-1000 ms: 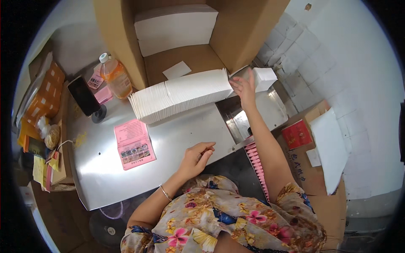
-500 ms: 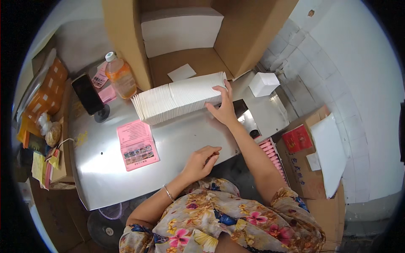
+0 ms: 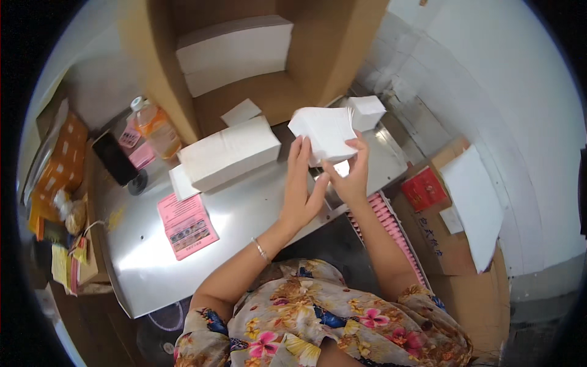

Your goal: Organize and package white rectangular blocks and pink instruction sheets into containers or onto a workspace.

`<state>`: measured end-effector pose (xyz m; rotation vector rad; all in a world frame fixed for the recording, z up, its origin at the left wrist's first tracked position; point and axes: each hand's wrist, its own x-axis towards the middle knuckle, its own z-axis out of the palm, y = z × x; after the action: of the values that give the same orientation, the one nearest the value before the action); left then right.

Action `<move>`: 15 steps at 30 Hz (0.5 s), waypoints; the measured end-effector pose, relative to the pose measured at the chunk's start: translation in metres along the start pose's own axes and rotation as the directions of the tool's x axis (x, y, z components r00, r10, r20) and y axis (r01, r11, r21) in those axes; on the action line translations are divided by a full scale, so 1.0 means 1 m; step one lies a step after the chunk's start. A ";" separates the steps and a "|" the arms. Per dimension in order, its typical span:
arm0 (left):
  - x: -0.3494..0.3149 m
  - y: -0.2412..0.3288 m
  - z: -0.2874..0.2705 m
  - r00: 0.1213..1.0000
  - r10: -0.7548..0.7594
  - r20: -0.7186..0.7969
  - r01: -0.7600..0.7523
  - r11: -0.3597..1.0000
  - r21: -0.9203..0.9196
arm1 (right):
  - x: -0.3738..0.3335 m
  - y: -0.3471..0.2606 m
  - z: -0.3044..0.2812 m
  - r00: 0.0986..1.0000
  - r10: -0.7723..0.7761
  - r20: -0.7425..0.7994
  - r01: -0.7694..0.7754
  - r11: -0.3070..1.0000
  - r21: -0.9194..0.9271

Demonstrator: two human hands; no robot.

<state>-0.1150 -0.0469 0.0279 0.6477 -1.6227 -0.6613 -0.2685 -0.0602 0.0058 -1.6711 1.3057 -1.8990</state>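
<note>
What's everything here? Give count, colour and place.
held paper stack: 1, white, centre right
table: 1, silver, centre
long paper block: 1, white, on table
small paper block: 1, white, back right
carton: 1, brown, back
loose sheet: 1, white, in carton
stacked paper: uncounted, white, in carton
bottle: 1, orange, back left
phone: 1, black, left
leaflet: 1, pink, front left
small cards: several, pink, by bottle
boxed pieces: many, pink, below table
packet: 1, red, right
patterned bag: 1, orange, far left
floral top: 1, multicoloured, worn
left hand: 1, bare, stack's left
right hand: 1, bare, stack's right
</note>
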 end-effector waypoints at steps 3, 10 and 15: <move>0.015 -0.013 0.047 0.937 -0.344 0.064 0.334 0.825 -0.456 | -0.003 -0.045 -0.037 0.990 -0.100 0.101 0.127 0.938 -0.321; 0.006 -0.047 0.152 0.365 -0.720 0.590 0.858 0.014 -0.513 | 0.010 0.016 -0.128 0.946 -0.007 0.325 0.270 0.573 -0.773; -0.034 -0.004 0.111 0.283 -0.398 0.873 0.900 0.426 -0.098 | 0.039 0.037 -0.126 0.890 -0.063 0.451 0.401 0.579 -0.710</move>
<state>-0.2202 -0.0171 -0.0122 0.6251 -1.6075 -2.3427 -0.4055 -0.0549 0.0129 -2.5907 1.9784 -0.9640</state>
